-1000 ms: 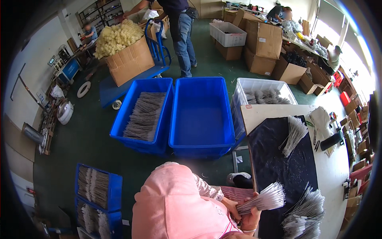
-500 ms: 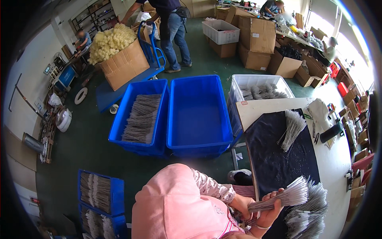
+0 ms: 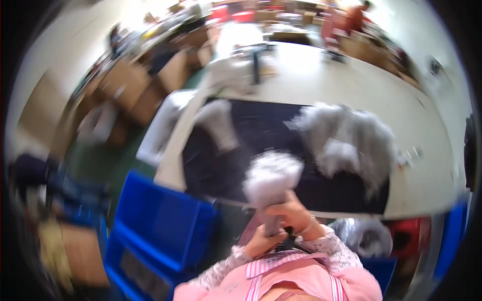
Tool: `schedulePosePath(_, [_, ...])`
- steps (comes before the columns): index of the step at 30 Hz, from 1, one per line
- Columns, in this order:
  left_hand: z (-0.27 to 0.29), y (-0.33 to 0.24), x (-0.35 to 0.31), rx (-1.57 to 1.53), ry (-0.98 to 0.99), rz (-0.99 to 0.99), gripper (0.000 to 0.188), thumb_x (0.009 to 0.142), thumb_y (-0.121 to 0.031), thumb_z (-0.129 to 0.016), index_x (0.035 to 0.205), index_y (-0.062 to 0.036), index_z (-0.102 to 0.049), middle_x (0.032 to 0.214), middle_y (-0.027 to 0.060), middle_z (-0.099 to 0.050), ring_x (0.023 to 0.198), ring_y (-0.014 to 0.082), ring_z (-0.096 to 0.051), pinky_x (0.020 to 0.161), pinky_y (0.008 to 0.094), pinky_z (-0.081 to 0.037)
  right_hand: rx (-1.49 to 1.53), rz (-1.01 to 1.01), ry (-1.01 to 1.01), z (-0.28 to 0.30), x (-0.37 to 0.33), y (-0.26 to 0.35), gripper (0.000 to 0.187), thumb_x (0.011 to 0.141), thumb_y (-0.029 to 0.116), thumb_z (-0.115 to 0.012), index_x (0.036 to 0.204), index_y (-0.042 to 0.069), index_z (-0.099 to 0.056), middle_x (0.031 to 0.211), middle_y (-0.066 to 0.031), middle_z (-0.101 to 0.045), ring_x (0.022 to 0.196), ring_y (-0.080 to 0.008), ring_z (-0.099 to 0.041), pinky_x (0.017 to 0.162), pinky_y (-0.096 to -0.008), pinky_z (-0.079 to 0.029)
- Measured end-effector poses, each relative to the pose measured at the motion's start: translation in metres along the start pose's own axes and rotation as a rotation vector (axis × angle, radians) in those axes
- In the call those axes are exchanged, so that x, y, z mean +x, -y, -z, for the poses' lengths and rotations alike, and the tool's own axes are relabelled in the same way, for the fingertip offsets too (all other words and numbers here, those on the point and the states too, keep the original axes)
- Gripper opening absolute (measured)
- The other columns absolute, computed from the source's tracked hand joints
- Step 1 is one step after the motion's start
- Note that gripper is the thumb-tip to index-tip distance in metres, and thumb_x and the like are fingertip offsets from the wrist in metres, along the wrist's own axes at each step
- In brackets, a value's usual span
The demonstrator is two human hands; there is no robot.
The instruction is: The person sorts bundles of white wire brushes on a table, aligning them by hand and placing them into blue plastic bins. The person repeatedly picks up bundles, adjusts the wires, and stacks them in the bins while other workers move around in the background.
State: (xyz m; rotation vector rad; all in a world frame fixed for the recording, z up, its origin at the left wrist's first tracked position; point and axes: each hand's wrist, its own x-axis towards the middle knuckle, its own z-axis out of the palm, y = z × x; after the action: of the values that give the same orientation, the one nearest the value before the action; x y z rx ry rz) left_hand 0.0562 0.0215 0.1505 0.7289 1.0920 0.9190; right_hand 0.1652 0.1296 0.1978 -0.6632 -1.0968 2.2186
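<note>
Right hand (image 3: 296,214) curls round the middle of a pale brush bundle (image 3: 272,178), left hand (image 3: 261,243) closes on its narrow lower end; the paired grip probably stops loose stems splaying. Bundle stands in front of the torso at the near table edge, tufts outward, dark cloth (image 3: 268,128) beyond, perhaps laid to protect the tabletop (image 3: 301,70) under the brush pile (image 3: 346,143).

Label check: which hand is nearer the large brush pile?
Right hand: below and left of the brush pile, around a bundle; left hand: farther down-left, at the bundle's base.
</note>
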Motion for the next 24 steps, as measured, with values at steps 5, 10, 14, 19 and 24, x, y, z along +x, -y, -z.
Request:
schedulePosePath(5, [-0.001,-0.004,0.011,0.041,0.111,0.049,0.013,0.081,-0.01,-0.069,0.089,-0.0039,-0.061,0.068,-0.0012,-0.057,0.049,0.0062,-0.048,0.043,0.0211,-0.034,0.215,0.136,0.043,0.017,-0.007,-0.004,0.042,0.073,0.005,-0.071,0.111,-0.002,-0.057,0.098,-0.012,-0.064,0.083,-0.0204,-0.064,0.074,-0.0332,-0.053])
schedulePosePath(10, [-0.001,0.009,0.021,0.036,0.154,0.066,0.013,0.08,-0.008,-0.069,0.09,-0.0036,-0.063,0.07,-0.0001,-0.059,0.051,0.0068,-0.05,0.045,0.0206,-0.037,0.225,0.224,0.052,0.039,-0.013,-0.014,0.049,0.078,0.022,-0.073,0.116,-0.003,-0.054,0.104,-0.0108,-0.062,0.093,-0.0169,-0.061,0.082,-0.0316,-0.051])
schedulePosePath(14, [-0.002,0.001,0.024,0.014,0.127,0.017,0.015,0.079,-0.003,-0.068,0.093,-0.0001,-0.063,0.071,0.0015,-0.061,0.058,0.0074,-0.055,0.049,0.0194,-0.04,0.232,0.376,-0.14,0.037,-0.012,-0.019,0.039,0.087,0.02,-0.064,0.117,-0.003,-0.053,0.106,-0.0096,-0.062,0.092,-0.0144,-0.06,0.084,-0.0292,-0.049])
schedulePosePath(19, [0.001,-0.006,0.027,0.007,0.022,-0.013,0.021,0.079,-0.002,-0.067,0.1,-0.0001,-0.061,0.08,0.0043,-0.064,0.063,0.0096,-0.058,0.053,0.0214,-0.045,-0.005,0.353,-0.337,0.052,-0.005,-0.036,0.028,0.09,0.016,-0.061,0.111,-0.001,-0.057,0.1,-0.0038,-0.063,0.088,-0.0092,-0.059,0.08,-0.0241,-0.048])
schedulePosePath(24, [0.002,-0.004,0.026,-0.086,0.012,0.013,0.032,0.081,-0.003,-0.065,0.111,-0.0002,-0.059,0.089,0.0067,-0.064,0.074,0.0148,-0.063,0.061,0.0258,-0.05,-0.309,0.397,-0.473,0.05,0.003,-0.046,0.016,0.09,0.01,-0.059,0.103,0.0,-0.06,0.082,0.0033,-0.059,0.072,-0.0029,-0.052,0.061,-0.0191,-0.044])
